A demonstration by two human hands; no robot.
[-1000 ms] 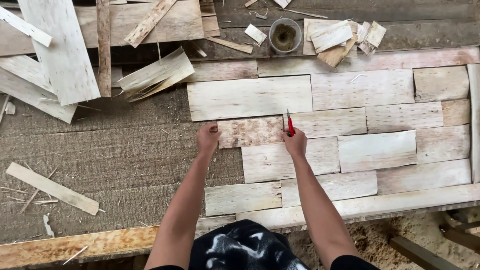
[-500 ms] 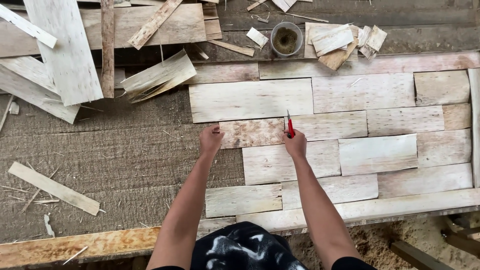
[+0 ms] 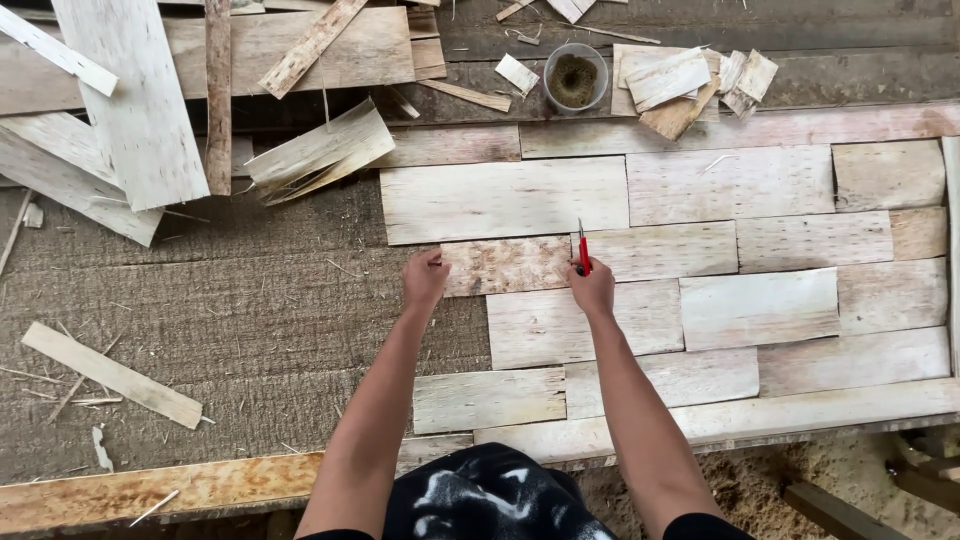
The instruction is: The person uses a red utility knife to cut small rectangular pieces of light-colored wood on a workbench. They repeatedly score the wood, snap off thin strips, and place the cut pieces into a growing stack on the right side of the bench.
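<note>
A patchwork of pale thin wood veneer pieces covers the work surface. My left hand [image 3: 425,280] has its fingers curled on the left end of a small reddish-brown veneer piece [image 3: 505,265]. My right hand [image 3: 593,288] grips a red-handled knife [image 3: 583,248] held upright, its blade at the seam between that piece and the lighter piece [image 3: 660,250] to its right. A wide pale sheet [image 3: 503,198] lies just beyond both hands.
Loose veneer strips and boards [image 3: 130,110] pile up at the far left. A small round container [image 3: 575,78] stands at the back beside a heap of offcuts [image 3: 680,85]. A single strip [image 3: 110,374] lies at the left. A wooden beam [image 3: 150,492] runs along the near edge.
Both hands stay at the same seam; the view has shifted slightly, and the knife remains upright in my right hand.
</note>
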